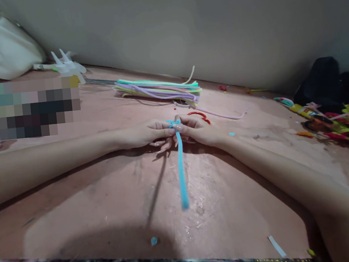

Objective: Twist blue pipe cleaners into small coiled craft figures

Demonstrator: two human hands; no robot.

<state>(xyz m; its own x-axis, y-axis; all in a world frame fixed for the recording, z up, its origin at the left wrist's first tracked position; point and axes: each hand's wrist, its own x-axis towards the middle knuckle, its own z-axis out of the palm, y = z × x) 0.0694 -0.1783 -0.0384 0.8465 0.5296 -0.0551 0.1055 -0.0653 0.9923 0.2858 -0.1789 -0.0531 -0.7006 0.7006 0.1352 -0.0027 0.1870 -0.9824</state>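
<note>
Gripping: left hand and right hand meet fingertip to fingertip, both pinched on the knotted top of a blue pipe cleaner.
Pipe cleaner position: mid-worktop, its free length running toward the camera, lifted off the surface and casting a shadow.
Worktop: pinkish, scuffed, with small scraps.
Behind hands: bundle of pastel pipe cleaners; red loop just beside the right hand.
Right edge: pile of colourful craft pieces.
Far left: white bag.
</note>
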